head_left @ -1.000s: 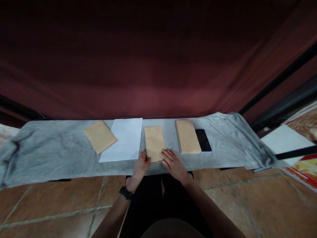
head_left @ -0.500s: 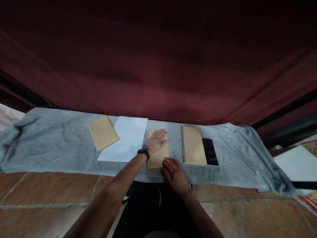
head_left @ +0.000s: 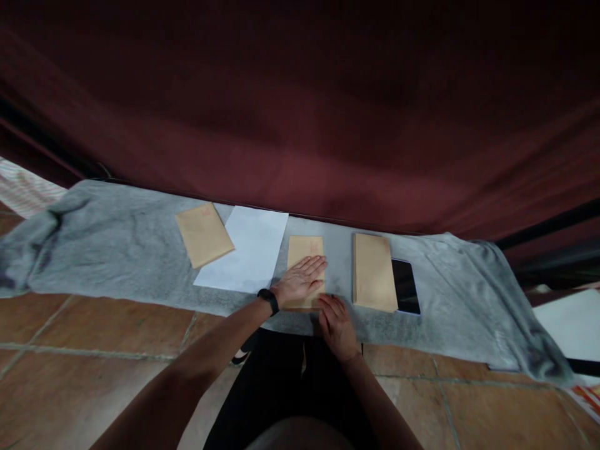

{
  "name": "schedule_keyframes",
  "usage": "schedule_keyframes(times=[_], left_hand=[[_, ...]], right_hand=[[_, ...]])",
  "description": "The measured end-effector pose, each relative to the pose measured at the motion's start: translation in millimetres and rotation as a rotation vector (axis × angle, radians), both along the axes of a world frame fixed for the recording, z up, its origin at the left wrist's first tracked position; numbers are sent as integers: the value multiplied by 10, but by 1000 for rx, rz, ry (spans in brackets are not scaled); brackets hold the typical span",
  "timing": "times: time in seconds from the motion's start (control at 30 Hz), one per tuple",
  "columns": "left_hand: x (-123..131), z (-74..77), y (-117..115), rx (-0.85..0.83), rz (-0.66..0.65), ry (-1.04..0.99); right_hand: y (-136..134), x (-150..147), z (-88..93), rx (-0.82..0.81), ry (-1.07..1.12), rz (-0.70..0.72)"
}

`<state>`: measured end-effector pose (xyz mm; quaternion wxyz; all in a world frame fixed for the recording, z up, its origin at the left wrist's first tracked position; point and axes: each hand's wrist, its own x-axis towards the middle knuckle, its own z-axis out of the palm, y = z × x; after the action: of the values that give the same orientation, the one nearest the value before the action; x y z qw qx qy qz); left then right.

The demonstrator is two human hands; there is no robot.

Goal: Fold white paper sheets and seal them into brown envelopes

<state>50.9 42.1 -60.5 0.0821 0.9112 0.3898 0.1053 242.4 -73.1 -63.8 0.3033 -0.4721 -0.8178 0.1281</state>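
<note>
A brown paper envelope [head_left: 300, 247] lies flat in front of me, with small reddish print near its far right corner. My left hand [head_left: 302, 279], a black band on its wrist, rests palm down across the envelope, fingers stretched out. At the envelope's near right corner is my right hand [head_left: 338, 326], its fingers loosely bent and lying on or beside the edge; nothing shows in its grip. To the right sits a stack of brown envelopes [head_left: 375, 272]. Left of my hands is a white sheet of paper [head_left: 248, 247], partly covered by more brown envelopes [head_left: 205, 235].
A grey cloth [head_left: 122, 250] covers the long narrow surface. A dark-screened phone or tablet [head_left: 407, 287] lies partly under the right stack. Dark red fabric [head_left: 300, 156] hangs along the far edge. Brown floor tiles [head_left: 117, 322] show on the near side.
My left hand has slid towards me over the envelope, uncovering the print at its far end. My right hand stays by the near corner. The camera view has tilted slightly.
</note>
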Motion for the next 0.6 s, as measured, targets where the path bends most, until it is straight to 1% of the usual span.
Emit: schedule_keyframes(times=[0.3, 0.4, 0.5, 0.6], left_hand=[[-88, 176, -544, -61, -115, -48], [-120, 192, -745, -73, -132, -58], [-148, 140, -920, -67, -121, -68], [-178, 45, -1031, -31, -121, -77]], right_hand=[[-25, 21, -29, -121, 142, -92], [-19, 35, -20, -147, 208, -109], [40, 48, 30, -153, 196, -32], [164, 24, 99, -142, 71, 118]])
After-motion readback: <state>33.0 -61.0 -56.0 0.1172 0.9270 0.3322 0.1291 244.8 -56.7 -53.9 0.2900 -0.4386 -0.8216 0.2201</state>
